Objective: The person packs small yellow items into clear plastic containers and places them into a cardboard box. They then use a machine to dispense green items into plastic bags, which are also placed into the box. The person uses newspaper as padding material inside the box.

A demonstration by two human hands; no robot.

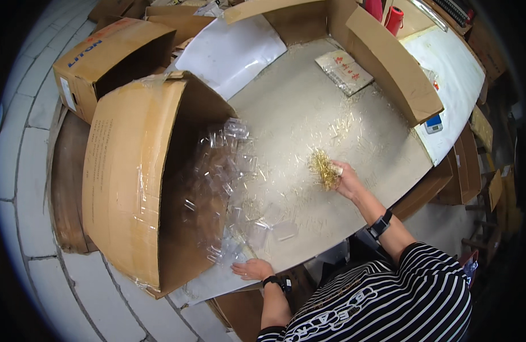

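Observation:
My right hand [346,180] is closed around a bunch of thin gold-coloured pin-like pieces [323,170], held over the middle of the work table [285,102]. Their exact kind is too small to make out. Loose gold pieces [344,126] of the same look lie scattered over the tabletop. At the table's near edge my left hand [254,269] lies flat with fingers stretched, holding nothing. Just beyond it are small clear plastic boxes [284,229], with several more clear boxes [235,129] heaped toward the mouth of a large carton.
The large cardboard carton [126,182] lies on its side at the left, opening toward the table. Another brown box [112,57] stands behind it. Cardboard walls [394,68] border the far side, near a flat printed packet [344,71]. A small blue device [433,123] sits at the right.

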